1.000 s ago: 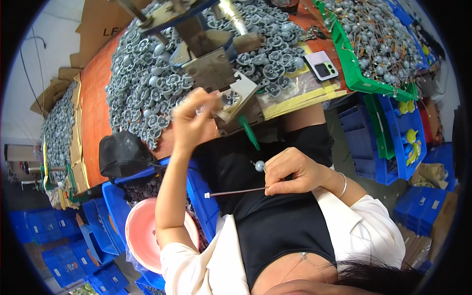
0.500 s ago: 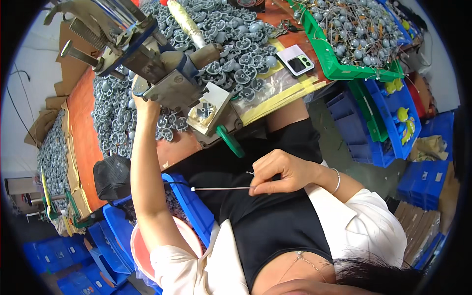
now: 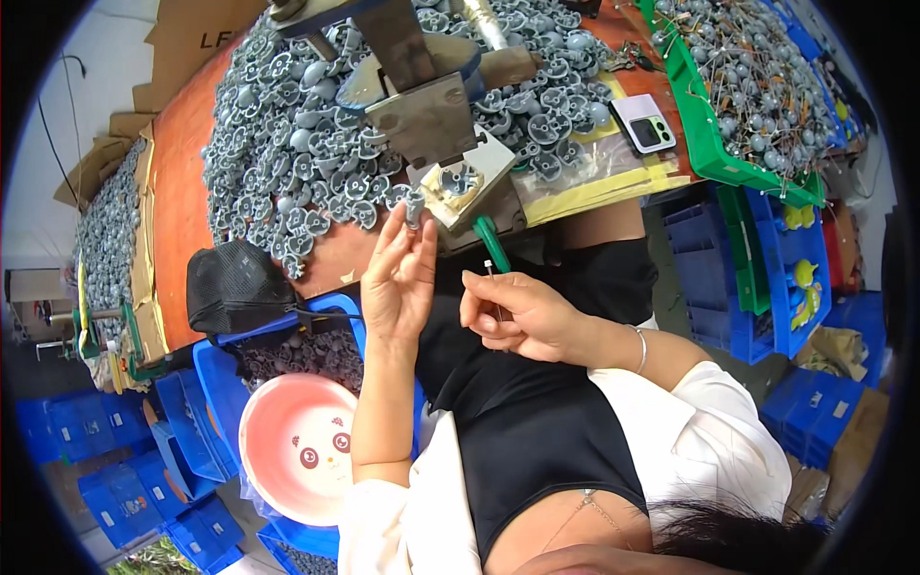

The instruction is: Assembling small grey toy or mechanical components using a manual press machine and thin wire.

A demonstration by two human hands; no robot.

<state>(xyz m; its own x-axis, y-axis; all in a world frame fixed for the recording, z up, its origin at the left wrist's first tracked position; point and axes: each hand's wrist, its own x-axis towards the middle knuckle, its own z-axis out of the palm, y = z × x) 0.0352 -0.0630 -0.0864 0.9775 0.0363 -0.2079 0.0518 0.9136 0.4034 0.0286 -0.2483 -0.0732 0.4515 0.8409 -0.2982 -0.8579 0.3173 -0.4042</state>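
Observation:
A small grey plastic half-shell [image 3: 413,203] sits at the fingertips of my left hand [image 3: 401,287], between the raised fingers and thumb, just left of the press fixture. My right hand [image 3: 522,314] is closed, pinching a thin wire with a small white connector [image 3: 488,264] that sticks up above the fingers. Much of the wire is hidden by the hand. In the pale fixture [image 3: 448,206] under the metal press head [image 3: 426,120] lies another grey half-shell [image 3: 461,179]. A green ring-shaped handle [image 3: 492,244] hangs at the fixture's front.
Many grey half-shells [image 3: 297,144] cover the orange table. At right are a phone [image 3: 644,125] and a green crate [image 3: 733,171] of wired parts. A black mesh cover [image 3: 238,287], a blue bin [image 3: 213,383] and a pink basin [image 3: 264,431] stand at lower left.
My left hand has come away from beside the press head, down and right to the fixture's left side. My right hand has risen slightly, and the wire has turned from sideways to upright.

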